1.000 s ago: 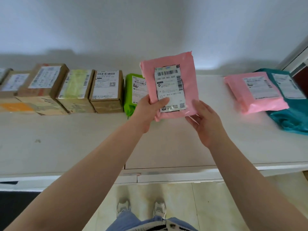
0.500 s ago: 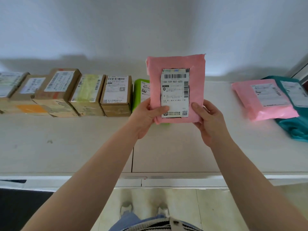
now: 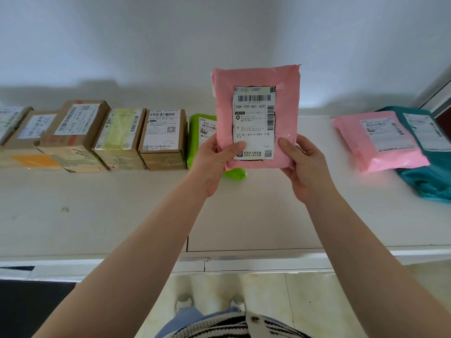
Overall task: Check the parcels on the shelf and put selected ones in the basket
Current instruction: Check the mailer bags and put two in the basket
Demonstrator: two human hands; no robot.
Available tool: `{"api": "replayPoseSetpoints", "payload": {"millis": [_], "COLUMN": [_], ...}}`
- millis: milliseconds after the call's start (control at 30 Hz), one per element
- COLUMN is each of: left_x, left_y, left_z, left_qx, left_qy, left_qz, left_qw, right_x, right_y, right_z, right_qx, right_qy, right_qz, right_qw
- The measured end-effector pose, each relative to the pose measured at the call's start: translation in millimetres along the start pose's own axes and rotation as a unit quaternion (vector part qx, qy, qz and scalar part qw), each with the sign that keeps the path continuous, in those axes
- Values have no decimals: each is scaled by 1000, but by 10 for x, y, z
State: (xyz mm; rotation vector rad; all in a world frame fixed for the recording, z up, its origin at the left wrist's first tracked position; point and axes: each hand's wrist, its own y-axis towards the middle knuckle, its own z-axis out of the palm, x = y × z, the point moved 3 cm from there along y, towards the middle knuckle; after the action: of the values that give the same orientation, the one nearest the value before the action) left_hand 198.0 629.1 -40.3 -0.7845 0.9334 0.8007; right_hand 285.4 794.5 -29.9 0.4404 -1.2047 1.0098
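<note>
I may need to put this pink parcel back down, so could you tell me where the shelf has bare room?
Bare shelf runs along the front, and a gap lies between the green mailer and the second pink mailer. The left back is crowded with cardboard boxes; the right end holds the teal bag.

The white shelf (image 3: 244, 215) runs under the grip; left of the grip a row of brown boxes (image 3: 163, 140) stands side by side, a green bag (image 3: 195, 140) just beside the grip at the row's end; well right of it a pink bag (image 3: 380, 142) lies partly on a teal bag (image 3: 429, 181).
</note>
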Motion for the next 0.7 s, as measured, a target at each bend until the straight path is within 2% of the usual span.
{"api": "replayPoseSetpoints", "payload": {"millis": [233, 333, 467, 567, 700], "left_x": [11, 42, 165, 290, 372], "left_y": [-9, -31, -64, -60, 5], "left_z": [73, 109, 177, 261, 372], "left_qx": [-17, -11, -24, -29, -56], "left_qy": [3, 59, 98, 33, -103], "left_qz": [1, -6, -138, -206, -223], "left_qw": [1000, 998, 985, 977, 968], "right_x": [9, 5, -27, -78, -135], "right_y": [36, 71, 134, 191, 295], "right_z": [-45, -100, -183, -249, -355], "right_qx": [-11, -29, -70, -102, -125], "right_qy": [6, 10, 12, -14, -40], "right_qz": [10, 18, 34, 51, 67], "right_qw": [1000, 999, 997, 993, 989]}}
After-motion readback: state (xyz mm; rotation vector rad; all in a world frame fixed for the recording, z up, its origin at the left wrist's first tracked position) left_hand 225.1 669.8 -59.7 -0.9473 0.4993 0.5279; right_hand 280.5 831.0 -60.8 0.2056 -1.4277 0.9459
